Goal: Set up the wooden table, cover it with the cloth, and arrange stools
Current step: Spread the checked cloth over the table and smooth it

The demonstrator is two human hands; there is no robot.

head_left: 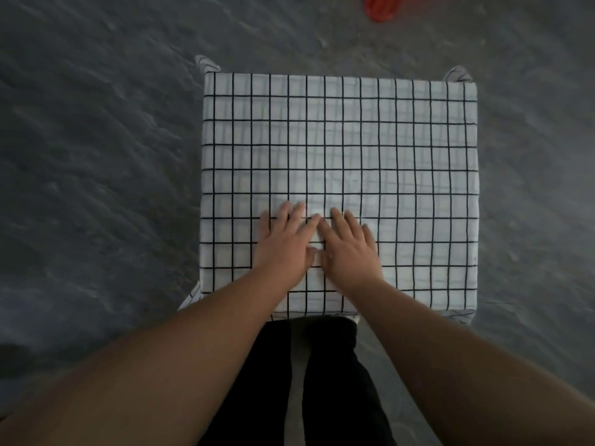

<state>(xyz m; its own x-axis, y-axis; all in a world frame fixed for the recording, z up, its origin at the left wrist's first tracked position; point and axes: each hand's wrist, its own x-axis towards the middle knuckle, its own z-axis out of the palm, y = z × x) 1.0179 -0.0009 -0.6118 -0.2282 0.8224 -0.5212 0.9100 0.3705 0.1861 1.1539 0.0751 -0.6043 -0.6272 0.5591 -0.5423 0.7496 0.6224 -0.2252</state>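
Observation:
A white cloth with a black grid (354, 140) covers the whole square table top and hides the wood beneath. Its corners hang down at the far left, far right and both near corners. My left hand (285, 243) and my right hand (349, 246) lie flat side by side on the cloth near the table's front edge, fingers straight and spread, index fingers touching. Neither hand holds anything. No stool shows clearly in this view.
Grey rough concrete floor (96, 156) surrounds the table on all sides. A red plastic object (380, 8) sits on the floor at the far top edge, cut off by the frame. My legs in dark trousers stand against the table's front edge.

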